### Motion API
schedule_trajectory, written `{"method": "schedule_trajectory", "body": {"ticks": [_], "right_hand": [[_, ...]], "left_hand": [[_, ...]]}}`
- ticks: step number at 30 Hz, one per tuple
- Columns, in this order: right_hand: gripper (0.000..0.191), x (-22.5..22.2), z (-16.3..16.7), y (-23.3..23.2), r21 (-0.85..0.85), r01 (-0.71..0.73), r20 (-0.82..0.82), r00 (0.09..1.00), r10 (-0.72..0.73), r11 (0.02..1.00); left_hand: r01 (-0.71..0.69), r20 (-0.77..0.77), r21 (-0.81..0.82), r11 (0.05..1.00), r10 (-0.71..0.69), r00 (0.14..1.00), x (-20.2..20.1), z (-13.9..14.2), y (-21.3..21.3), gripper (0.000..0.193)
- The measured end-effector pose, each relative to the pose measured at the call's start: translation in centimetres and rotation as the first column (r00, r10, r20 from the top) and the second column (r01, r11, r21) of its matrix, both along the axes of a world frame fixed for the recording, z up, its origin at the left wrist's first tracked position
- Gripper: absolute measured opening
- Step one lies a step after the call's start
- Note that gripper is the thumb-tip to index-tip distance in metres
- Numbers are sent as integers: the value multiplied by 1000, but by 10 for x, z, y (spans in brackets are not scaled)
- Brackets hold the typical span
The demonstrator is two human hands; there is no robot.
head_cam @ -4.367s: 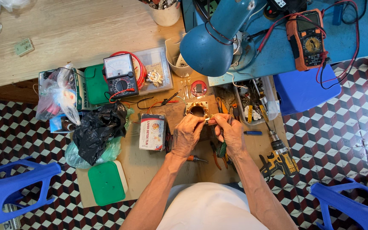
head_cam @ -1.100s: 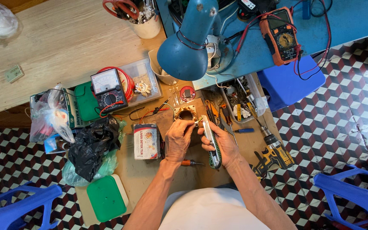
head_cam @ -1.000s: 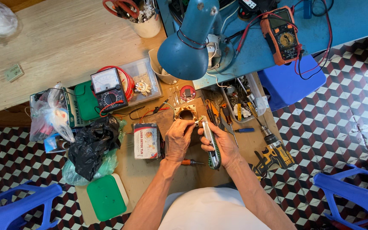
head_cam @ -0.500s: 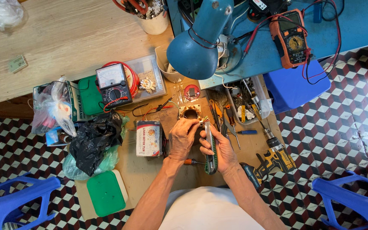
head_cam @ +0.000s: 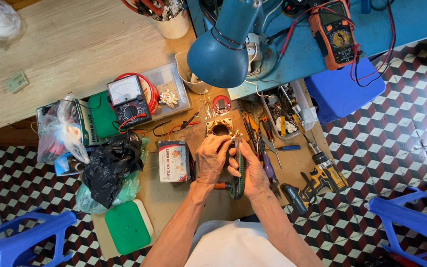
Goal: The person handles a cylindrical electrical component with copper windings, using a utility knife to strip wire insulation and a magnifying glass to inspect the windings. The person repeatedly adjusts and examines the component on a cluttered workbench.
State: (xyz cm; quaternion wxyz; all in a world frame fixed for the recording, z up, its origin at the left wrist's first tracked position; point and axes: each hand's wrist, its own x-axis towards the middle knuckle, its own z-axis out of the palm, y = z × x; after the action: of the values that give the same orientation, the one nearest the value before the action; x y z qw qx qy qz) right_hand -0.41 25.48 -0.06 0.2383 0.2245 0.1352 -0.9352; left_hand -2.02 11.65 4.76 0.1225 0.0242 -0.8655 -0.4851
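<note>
Since half a second ago both hands have kept their place over the middle of the low bench, and the green-handled tool (head_cam: 237,168) has tilted only slightly; the view itself has drifted a little.

**Grip state.** Left hand (head_cam: 212,160): fingers curled, pinching at the fine coloured wires (head_cam: 233,134) beside the tool tip. Right hand (head_cam: 251,170): clenched round the tool handle, tip pointing away from the body.

**Workpiece.** A round brass-coloured coil part (head_cam: 219,128) lies on the bench just beyond the fingertips, toward the far edge, below the blue lamp shade (head_cam: 218,57). The wires run from it to the tool tip.

**Progress (judged).** Work on the wire ends appears under way, not finished: the wires are loose and still pinched (whether any end is already stripped cannot be told). The analogue meter (head_cam: 127,101) at the bench's far left and the orange multimeter (head_cam: 336,34) on the blue desk are untouched.

**Clearance.**
- Left: a small printed box (head_cam: 172,160) stands just beside the left wrist; a black bag (head_cam: 109,168) is further toward the left edge.
- Right: screwdrivers and pliers (head_cam: 268,148) lie touching distance from the right hand; a cordless drill (head_cam: 317,180) overhangs the right edge.
- Near edge: open board between the forearms.
</note>
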Motion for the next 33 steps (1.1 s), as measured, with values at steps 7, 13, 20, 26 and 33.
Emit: {"method": "schedule_trajectory", "body": {"ticks": [7, 13, 20, 26, 33], "right_hand": [[24, -3, -5, 6, -40, -6, 8, 1000, 7, 999], [29, 0, 0, 10, 52, -27, 14, 1000, 26, 998], [20, 3, 0, 8, 166, -8, -22, 1000, 12, 986], [23, 2, 19, 0, 254, 10, -89, 996, 13, 967], [37, 4, 25, -1, 232, 17, -50, 999, -6, 972]], "left_hand": [[12, -44, -82, 997, -16, 999, 1, -3, 2, 10], [68, 45, -59, 996, -66, 997, 6, 19, 5, 16], [79, 143, -91, 993, -65, 987, -24, 25, 20, 40], [41, 231, 34, 999, -48, 972, -22, 15, 21, 24], [119, 51, 16, 993, -120, 991, -20, 14, 11, 17]]}}
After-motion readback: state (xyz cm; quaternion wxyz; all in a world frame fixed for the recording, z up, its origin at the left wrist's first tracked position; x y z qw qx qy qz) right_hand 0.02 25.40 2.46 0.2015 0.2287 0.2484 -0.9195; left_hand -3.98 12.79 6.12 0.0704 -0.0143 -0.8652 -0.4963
